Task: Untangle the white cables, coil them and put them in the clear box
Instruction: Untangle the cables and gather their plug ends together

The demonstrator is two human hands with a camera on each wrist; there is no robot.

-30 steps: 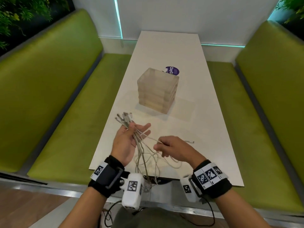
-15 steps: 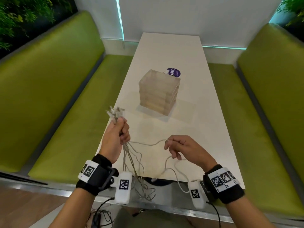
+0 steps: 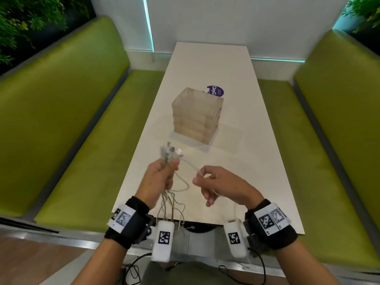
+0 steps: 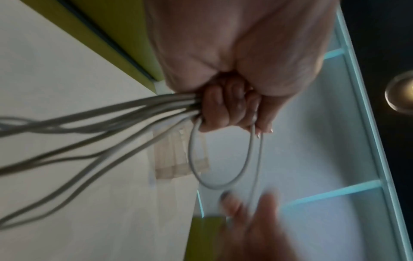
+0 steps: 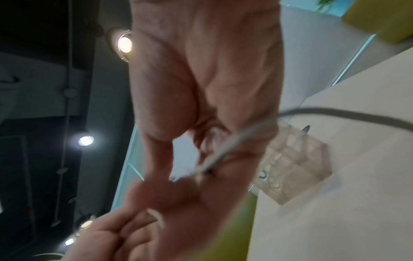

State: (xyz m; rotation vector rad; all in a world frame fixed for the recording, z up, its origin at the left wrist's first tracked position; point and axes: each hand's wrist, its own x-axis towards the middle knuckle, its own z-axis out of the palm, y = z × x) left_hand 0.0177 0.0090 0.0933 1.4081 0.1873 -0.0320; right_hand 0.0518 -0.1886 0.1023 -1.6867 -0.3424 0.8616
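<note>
Above the near end of the white counter (image 3: pixel 242 161), the left hand (image 3: pixel 159 177) holds a bundle of white cables (image 3: pixel 168 199) in a closed fist, its grip clamped around them; the connector ends (image 3: pixel 169 150) fan out above the fist, and the loose lengths hang below it past the counter's near edge. From the left wrist view, the fingers (image 4: pixel 223 109) curl tightly around the strands (image 4: pixel 93 123), which trail away to the left, while one cable forms a small loop (image 4: pixel 223 183) under the fist. Just beside it, the right hand (image 3: pixel 222 184) pinches a single cable (image 3: pixel 190 164) between thumb and forefinger, its grip closed on that strand; the strand arcs from the left fist to the pinch and runs on beneath the right palm. From the right wrist view, this single cable (image 5: pixel 234 141) crosses the palm toward the fingertips, though motion blur hides the exact contact. Farther along the counter, well apart from both hands, stands the clear box (image 3: pixel 197 116), upright, with ribbed translucent walls; whether it holds anything cannot be told. A purple round label (image 3: pixel 216 91) lies on the counter just behind the box. Green upholstered benches (image 3: pixel 67 112) flank the counter on both sides.
</note>
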